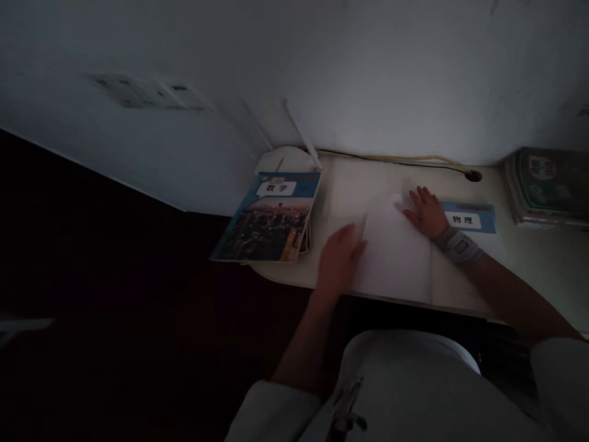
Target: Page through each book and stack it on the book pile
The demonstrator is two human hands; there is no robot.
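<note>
A blank white sheet of paper (396, 255), slightly blurred, lies on the white desk between my hands. My left hand (338, 258) is at its left edge, smeared by motion, thumb and fingers apart; whether it touches the paper is unclear. At the sheet's upper right corner, my right hand (427, 212) has its fingers spread, and a grey band with a dark square (460, 245) is around the wrist. Just right of that hand lies a physics textbook (469, 220) with a blue and white cover, partly hidden by the hand and forearm.
A maths textbook (271, 221) tops a small stack at the desk's left end, overhanging the edge. Behind it stands a white router-like device (288, 159) with antennas. Cables (391, 158) run along the wall to a round hole (473, 176). More books (552, 184) are stacked at right.
</note>
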